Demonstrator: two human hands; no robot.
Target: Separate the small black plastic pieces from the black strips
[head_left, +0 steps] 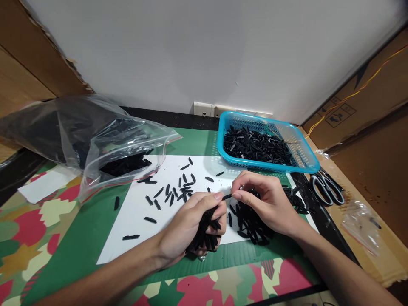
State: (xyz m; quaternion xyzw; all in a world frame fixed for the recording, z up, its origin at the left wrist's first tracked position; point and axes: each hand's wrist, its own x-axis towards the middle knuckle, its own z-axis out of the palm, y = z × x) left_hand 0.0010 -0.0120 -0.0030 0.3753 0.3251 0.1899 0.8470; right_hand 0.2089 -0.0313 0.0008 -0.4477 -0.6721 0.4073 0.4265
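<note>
My left hand (199,221) is closed around a bunch of short black strips (207,231), with its thumb and forefinger pinching one end of a single black strip (227,196). The thumb and fingers of my right hand (261,197) pinch the other end of that same strip. Below my right hand a pile of black strips (255,221) lies at the right side of a white paper sheet (124,221). More loose strips (172,193) are scattered over the sheet's middle and left. What exactly the strips are made of I cannot tell.
A blue basket (267,163) full of small black pieces stands at the back right. Scissors (327,189) lie beside it, with a small clear bag (363,225) nearer. At the left, a large clear zip bag (127,136) holds black strips. Behind are a wall (159,55) and sockets (204,109).
</note>
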